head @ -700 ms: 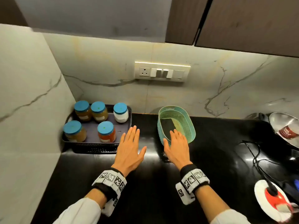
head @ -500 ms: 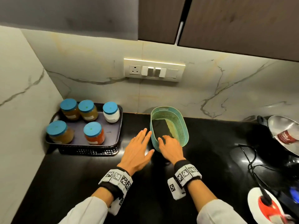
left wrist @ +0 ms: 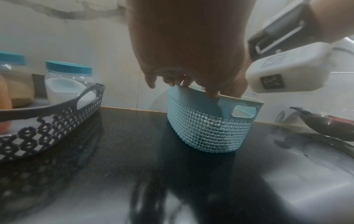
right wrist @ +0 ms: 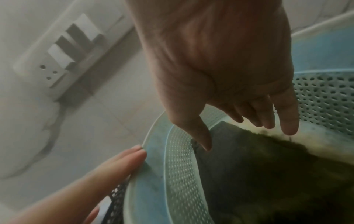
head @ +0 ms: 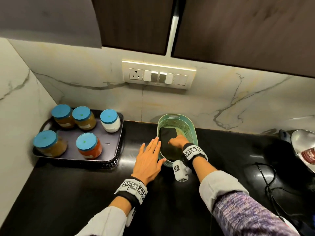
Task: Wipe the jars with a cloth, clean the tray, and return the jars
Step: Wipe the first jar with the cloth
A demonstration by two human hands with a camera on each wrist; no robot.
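Several blue-lidded jars, among them an orange one [head: 88,145] and a white one [head: 110,120], stand on a dark tray [head: 71,138] in the left corner. To its right sits a teal mesh basket [head: 192,130] with a dark folded cloth [head: 167,135] inside. My left hand [head: 157,149] is flat, its straight fingers [right wrist: 122,160] touching the basket's left rim [right wrist: 178,166]. My right hand [head: 176,142] reaches down into the basket, fingers spread and relaxed just over the cloth [right wrist: 258,166]. The thumb touches the cloth's edge; nothing is gripped.
The black counter [head: 68,193] runs from the left side wall to a steel pan [head: 303,147] and a black cable [head: 269,181] at the right. A switch panel [head: 158,74] sits on the back wall under dark cabinets. In the left wrist view the tray's handle [left wrist: 90,92] is near the basket [left wrist: 206,125].
My right hand has gone forward from the counter over the rim and down into the basket above the cloth. My left hand slid right to the basket's rim.
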